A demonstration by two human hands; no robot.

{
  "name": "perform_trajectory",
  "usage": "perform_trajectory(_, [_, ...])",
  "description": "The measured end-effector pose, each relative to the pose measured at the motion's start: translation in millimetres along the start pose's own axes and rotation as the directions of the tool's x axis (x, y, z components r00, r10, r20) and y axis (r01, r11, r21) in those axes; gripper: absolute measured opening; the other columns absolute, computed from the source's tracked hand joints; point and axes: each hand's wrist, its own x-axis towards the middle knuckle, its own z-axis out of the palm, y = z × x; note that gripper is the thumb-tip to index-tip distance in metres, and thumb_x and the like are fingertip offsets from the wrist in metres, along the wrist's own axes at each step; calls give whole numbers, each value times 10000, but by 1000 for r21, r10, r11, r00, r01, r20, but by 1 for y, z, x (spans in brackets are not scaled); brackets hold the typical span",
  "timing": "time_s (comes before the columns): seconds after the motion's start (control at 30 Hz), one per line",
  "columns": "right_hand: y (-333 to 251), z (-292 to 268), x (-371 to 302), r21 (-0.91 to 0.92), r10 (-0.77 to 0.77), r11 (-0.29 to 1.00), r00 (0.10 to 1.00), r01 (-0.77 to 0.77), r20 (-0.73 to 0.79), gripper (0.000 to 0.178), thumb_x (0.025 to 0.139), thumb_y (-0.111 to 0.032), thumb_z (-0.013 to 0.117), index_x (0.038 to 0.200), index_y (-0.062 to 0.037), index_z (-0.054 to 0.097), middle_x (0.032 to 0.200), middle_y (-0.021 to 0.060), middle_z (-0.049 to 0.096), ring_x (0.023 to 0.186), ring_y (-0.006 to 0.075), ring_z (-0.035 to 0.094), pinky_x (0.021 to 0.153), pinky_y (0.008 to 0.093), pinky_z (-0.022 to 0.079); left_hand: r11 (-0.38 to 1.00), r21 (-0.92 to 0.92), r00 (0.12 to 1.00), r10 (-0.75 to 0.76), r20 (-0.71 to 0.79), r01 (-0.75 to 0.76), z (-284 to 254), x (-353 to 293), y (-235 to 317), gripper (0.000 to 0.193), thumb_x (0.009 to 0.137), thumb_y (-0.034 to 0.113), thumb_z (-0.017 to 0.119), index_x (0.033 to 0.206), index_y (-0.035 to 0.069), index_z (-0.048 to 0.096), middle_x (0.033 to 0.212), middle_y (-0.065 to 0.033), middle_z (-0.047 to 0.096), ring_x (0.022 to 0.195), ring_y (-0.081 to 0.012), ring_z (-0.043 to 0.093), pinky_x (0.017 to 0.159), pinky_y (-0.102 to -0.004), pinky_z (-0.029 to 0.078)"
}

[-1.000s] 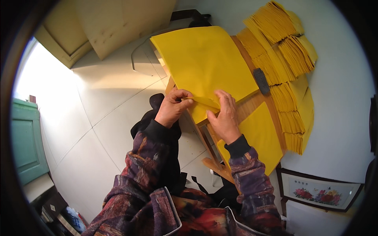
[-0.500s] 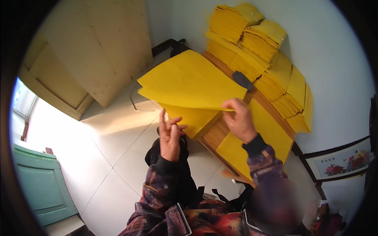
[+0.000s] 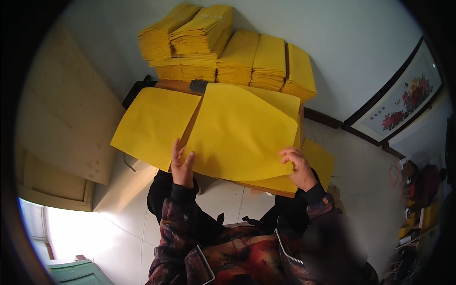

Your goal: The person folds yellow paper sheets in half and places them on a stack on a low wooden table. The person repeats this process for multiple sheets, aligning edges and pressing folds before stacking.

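A large yellow sheet (image 3: 242, 130), like thick paper or felt, lies slightly wavy over the table's middle and right. At its right edge my right hand (image 3: 300, 170) curls its fingers over the corner and grips it. My left hand (image 3: 182, 167) is beside the sheet's near left corner, fingers stretched and thumb apart, holding nothing. To the left of that sheet is another yellow sheet or pile (image 3: 152, 123), overhanging the table. More yellow sheets (image 3: 282, 101) show beneath the big one at the back right.
Bundled stacks of yellow sheets (image 3: 237, 52) line the wall behind the wooden table (image 3: 173, 86). A dark grey block (image 3: 198, 86) sits at the table's back edge. Another yellow piece (image 3: 318, 161) is low at the right. A framed flower picture (image 3: 399, 97) leans at the right.
The view has turned toward the right. My right hand has carried the yellow sheet from the left pile to the right, laying it over the other sheets. My left hand stays open.
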Motion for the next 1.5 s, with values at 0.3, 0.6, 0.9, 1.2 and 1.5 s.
perform_trajectory(0.3, [30,4,-39,64,98,994,990,-92,-103,283,660,190,466,842,-13,545,1063,130,607,1071,341,551,861,390,472,875,482,988,-114,103,50,21,6,-20,383,790,-60,591,1162,15,647,1085,-51,647,923,-130,615,829,-249,487])
perform_trajectory(0.6, [38,7,-35,192,185,967,980,-167,-79,281,677,188,474,875,-6,517,1069,137,609,985,315,609,837,302,469,710,703,997,-27,75,-34,27,4,-3,304,766,38,641,1065,20,692,880,-44,666,768,-104,601,726,-242,481])
perform_trajectory(0.9, [40,12,-37,35,23,999,977,-15,-210,271,670,171,487,858,-17,531,1025,157,607,1039,362,577,844,408,483,713,688,991,98,88,-132,21,-1,-11,298,749,48,650,1041,39,712,868,-51,665,764,-120,603,725,-254,483])
perform_trajectory(1.2, [37,9,-48,-17,22,1000,985,-25,-173,207,712,40,646,874,-25,534,1001,124,612,1019,333,584,845,376,478,529,832,985,70,155,-168,19,0,-12,299,748,93,642,1035,27,697,1066,-151,656,1022,-303,627,919,-337,474])
perform_trajectory(1.5, [41,9,-50,-33,55,998,987,-61,-154,287,655,128,548,887,-40,536,986,98,604,1025,332,559,836,379,467,460,864,978,67,195,-204,25,-4,-5,303,773,110,634,1052,0,681,1089,-160,638,1038,-321,613,924,-353,471])
